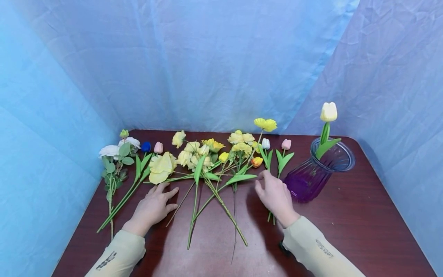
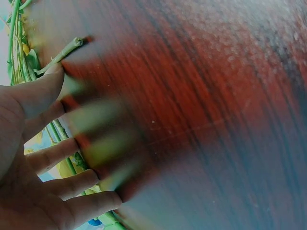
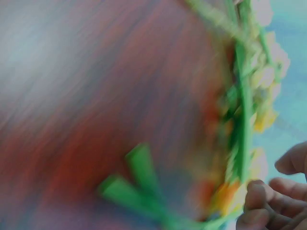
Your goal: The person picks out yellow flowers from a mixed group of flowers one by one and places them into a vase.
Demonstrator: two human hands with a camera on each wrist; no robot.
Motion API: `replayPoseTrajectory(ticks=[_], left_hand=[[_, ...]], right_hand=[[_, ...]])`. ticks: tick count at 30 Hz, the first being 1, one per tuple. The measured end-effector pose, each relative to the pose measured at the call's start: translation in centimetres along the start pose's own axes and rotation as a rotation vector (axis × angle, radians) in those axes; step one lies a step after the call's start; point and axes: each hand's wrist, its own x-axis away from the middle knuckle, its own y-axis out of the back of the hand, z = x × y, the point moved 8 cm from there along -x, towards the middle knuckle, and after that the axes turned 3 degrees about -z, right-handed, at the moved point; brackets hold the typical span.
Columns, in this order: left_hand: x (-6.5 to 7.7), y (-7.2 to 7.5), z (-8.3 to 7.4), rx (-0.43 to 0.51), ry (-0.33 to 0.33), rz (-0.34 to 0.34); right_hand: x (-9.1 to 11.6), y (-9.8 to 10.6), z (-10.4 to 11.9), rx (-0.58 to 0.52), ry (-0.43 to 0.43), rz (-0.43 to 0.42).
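**Sleeves with print, two hands above flowers, and one vase**

Pale sleeves are nearest to the camera, at the bottom of the frame. On the right sleeve [image 1: 318, 246] the dark lettering seems to read "LetsSlim"; the print on the left sleeve [image 1: 119, 252] is not readable.

The left hand [image 1: 154, 206], left of centre, has its fingers spread wide, just below a large yellow flower [image 1: 162, 167]. In the left wrist view, its thumb is at a cut green stem [image 2: 72, 48]; whether they touch, I cannot tell. The right hand [image 1: 275, 195], right of centre, has its fingers loosely bent, with a gap to the thumb. It is near an orange tulip [image 1: 257, 162] and over the stems of a white tulip [image 1: 265, 144] and a pink tulip [image 1: 286, 144]. The right wrist view is blurred.

To the right stands a ribbed vase [image 1: 306, 184], purple below and clear at its wide rim. One cream tulip [image 1: 328, 112] with green leaves stands in it. A small pale mark low on the vase is too tiny to read.

Between the hands, pale yellow flowers [image 1: 194, 157] lie with crossed stems on the dark red table [image 1: 363, 215]. Farther left lie a blue tulip [image 1: 145, 147] and white flowers [image 1: 110, 151]. Blue cloth [image 1: 225, 69] fills the upper frame.
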Motion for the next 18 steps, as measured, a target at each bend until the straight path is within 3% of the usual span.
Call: replayPoseTrajectory(ticks=[8, 14, 18], left_hand=[[-0.1, -0.1, 0.1, 0.000, 0.010, 0.015], [0.0, 0.0, 0.0, 0.000, 0.014, 0.015], [0.0, 0.0, 0.0, -0.001, 0.012, 0.013]], right_hand=[[-1.1, -3.8, 6.2, -0.145, 0.029, 0.316], [-0.5, -7.8, 9.7, -0.346, -0.039, 0.575], [0.4, -9.9, 11.5, -0.440, -0.080, 0.671]])
